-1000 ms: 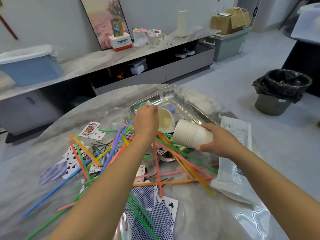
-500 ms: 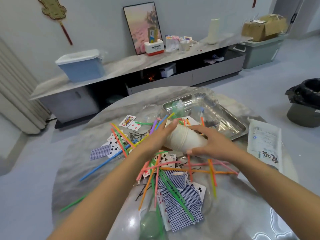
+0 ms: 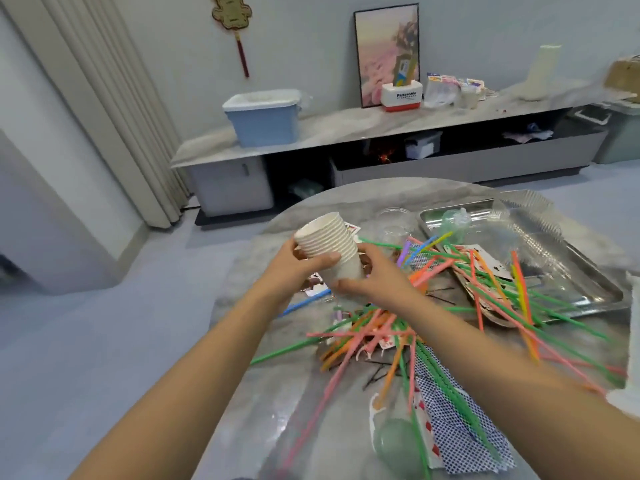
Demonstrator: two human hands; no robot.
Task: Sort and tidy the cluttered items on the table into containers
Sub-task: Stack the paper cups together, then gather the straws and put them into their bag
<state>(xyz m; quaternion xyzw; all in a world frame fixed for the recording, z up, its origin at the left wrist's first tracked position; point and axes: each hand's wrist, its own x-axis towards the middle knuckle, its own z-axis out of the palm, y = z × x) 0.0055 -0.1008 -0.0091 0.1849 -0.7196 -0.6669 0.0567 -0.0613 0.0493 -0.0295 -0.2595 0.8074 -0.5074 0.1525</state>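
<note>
Between your hands point(image 3: 301, 268) point(image 3: 377, 278), both curled round it, the cup stack point(image 3: 329, 247) is light, crushable; grip low.

Both hands grip a tilted stack of white paper cups point(image 3: 330, 249), left hand point(image 3: 294, 268) and right hand point(image 3: 375, 280), above a worktop point(image 3: 277, 393) strewn with coloured straws point(image 3: 450, 306) and playing cards point(image 3: 457, 441).

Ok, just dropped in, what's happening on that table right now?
A person holds a stack of white paper cups with both hands, left hand and right hand, lifted over the round table's left edge. Colored straws and playing cards lie scattered across the table and partly onto the metal tray, unsorted.
</note>
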